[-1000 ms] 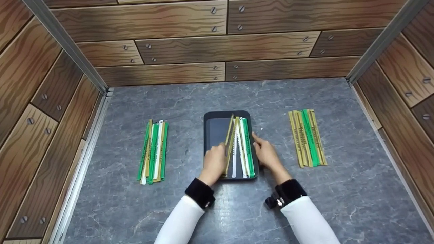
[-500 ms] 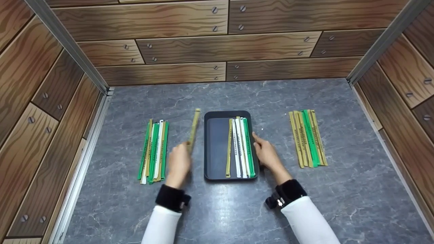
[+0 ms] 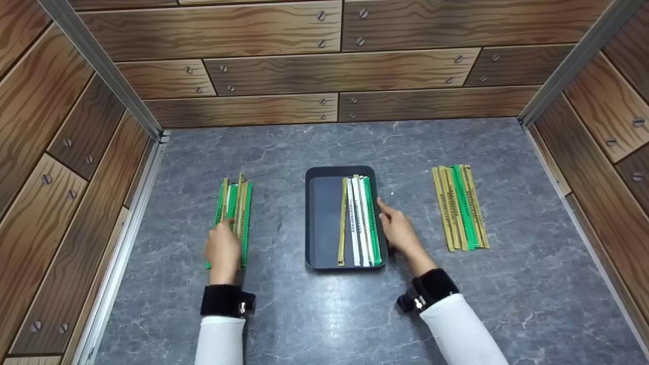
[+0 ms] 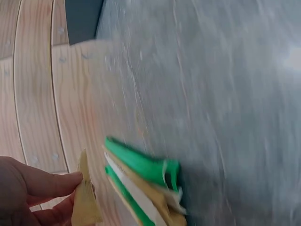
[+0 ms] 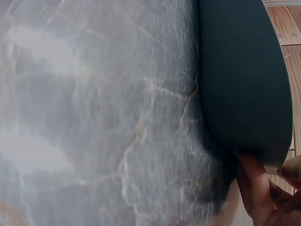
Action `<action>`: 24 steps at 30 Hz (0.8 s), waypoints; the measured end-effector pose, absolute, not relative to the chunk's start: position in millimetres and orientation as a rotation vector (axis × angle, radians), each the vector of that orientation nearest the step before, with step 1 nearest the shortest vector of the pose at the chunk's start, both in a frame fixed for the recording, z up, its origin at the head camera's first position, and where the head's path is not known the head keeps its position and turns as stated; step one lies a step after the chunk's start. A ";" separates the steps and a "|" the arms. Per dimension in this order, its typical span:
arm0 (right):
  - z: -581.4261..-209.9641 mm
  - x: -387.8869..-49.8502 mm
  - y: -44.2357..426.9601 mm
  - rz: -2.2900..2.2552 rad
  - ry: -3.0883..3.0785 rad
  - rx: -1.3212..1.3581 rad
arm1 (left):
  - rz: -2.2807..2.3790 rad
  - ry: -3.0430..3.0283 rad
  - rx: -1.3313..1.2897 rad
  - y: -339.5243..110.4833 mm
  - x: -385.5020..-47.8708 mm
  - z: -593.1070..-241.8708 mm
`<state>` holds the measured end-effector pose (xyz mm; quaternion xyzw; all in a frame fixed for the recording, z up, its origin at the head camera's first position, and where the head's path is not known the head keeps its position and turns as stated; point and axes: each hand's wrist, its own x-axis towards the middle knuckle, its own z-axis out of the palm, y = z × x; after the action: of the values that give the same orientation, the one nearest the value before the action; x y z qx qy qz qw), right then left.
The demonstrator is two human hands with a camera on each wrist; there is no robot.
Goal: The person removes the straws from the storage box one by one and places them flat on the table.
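My left hand point(image 3: 223, 249) pinches a long, thin gold wrapped stick point(image 4: 85, 200) between thumb and fingers. It is over the left bundle of green, gold and white wrapped sticks point(image 3: 247, 218), hiding part of them. In the left wrist view, the bundle's ends point(image 4: 146, 162) lie just right of the held stick. A black rectangular tray point(image 3: 324, 218) stands in the middle, with gold, white and green sticks point(image 3: 361, 223) along its right side. My right hand point(image 3: 402, 230) grips the tray's right edge, thumb and fingers at its wall point(image 5: 244, 80) in the right wrist view.
Another row of gold and green wrapped sticks point(image 3: 459, 208) lies flat to the right of the tray. The grey marbled table point(image 3: 324, 319) is enclosed by wood-patterned walls point(image 3: 268, 71) at the back and both sides.
My left hand has lifted a gold stick out of the tray and carried it left to the left bundle. My right hand and the tray have stayed in place.
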<state>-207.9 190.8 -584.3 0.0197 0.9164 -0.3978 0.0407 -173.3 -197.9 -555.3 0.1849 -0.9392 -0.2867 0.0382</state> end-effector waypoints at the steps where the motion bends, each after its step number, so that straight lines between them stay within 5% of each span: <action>1: -584.3 -207.8 190.6 -1.219 2.811 0.056 | -0.884 -2.879 0.586 -201.2 -173.1 -555.5; 24: -583.9 -207.5 190.7 -1.185 2.798 0.058 | -0.857 -2.864 0.651 -215.7 -170.6 -559.7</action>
<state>-207.5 190.7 -583.9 0.0191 0.9194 -0.3895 0.0512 -170.6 -215.7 -559.7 0.2125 -0.9354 -0.2798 0.0409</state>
